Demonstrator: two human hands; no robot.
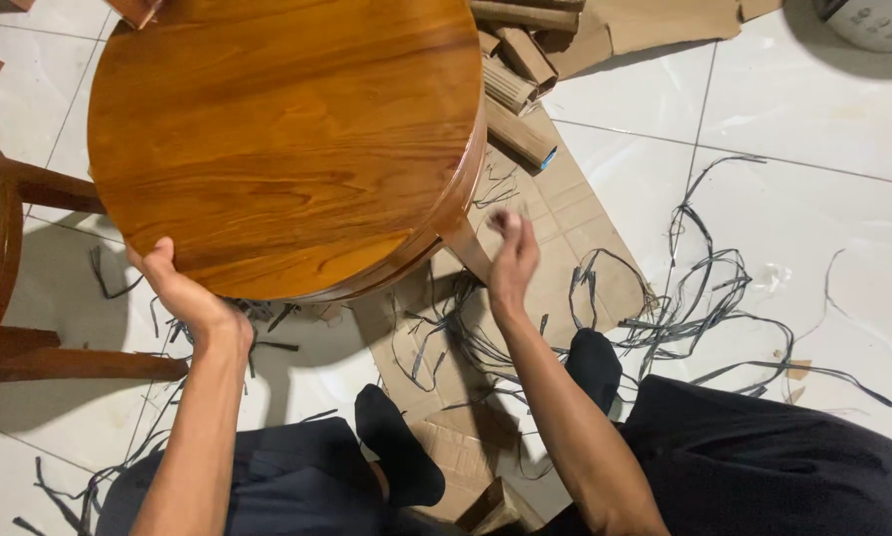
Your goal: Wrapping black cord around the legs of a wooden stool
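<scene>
A round wooden table [282, 139] fills the far left. The left hand [173, 288] grips its near rim, and the right hand [510, 260], fingers loosely curled, touches a leg [466, 248] under it. Flattened cardboard [565, 218] lies beneath and to the right, with cardboard tubes [515, 89] farther off. Dark straps [704, 288] tangle on the white tiles to the right.

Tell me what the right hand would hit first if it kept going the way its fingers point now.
The right hand points up and slightly left, toward the round wooden tabletop. It would probably meet the table's rim or the leg just beside it first, though depth is unclear.
</scene>
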